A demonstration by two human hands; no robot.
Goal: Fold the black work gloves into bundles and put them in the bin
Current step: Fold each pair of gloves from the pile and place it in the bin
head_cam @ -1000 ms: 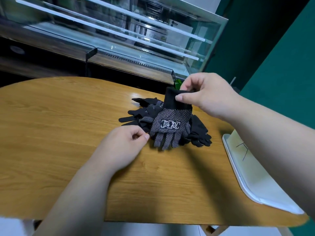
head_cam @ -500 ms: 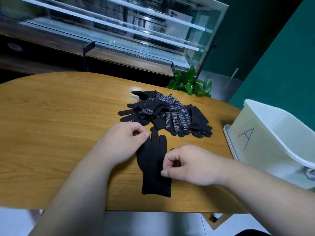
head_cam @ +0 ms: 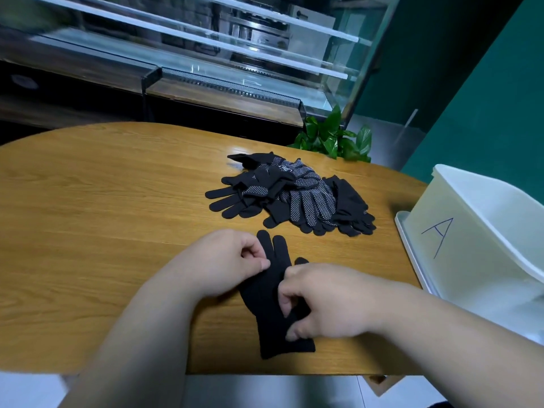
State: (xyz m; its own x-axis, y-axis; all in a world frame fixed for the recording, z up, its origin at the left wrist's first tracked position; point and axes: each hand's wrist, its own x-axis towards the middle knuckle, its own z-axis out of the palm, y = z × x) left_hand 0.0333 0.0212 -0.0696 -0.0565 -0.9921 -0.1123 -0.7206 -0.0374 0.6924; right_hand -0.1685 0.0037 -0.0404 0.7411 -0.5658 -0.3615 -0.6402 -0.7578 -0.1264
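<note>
One black work glove (head_cam: 269, 295) lies flat near the front edge of the wooden table (head_cam: 103, 216), fingers pointing away from me, cuff toward me. My left hand (head_cam: 223, 260) pinches its left edge near the fingers. My right hand (head_cam: 321, 301) lies over its right side with curled fingers pinching the fabric at the palm. Behind it sits a loose pile of black gloves (head_cam: 291, 195), some showing white grip dots. A white plastic bin (head_cam: 477, 240) marked "A" stands at the right end of the table.
A green potted plant (head_cam: 332, 139) shows just past the table's far edge. Behind the table runs a glass display counter (head_cam: 206, 54). A dark green wall is to the right. The bin sits on a white lid or tray (head_cam: 412, 254).
My right hand carried a dotted glove from the pile down to the table front and laid it plain side up. It has since shifted onto the glove's palm. The left hand barely moved.
</note>
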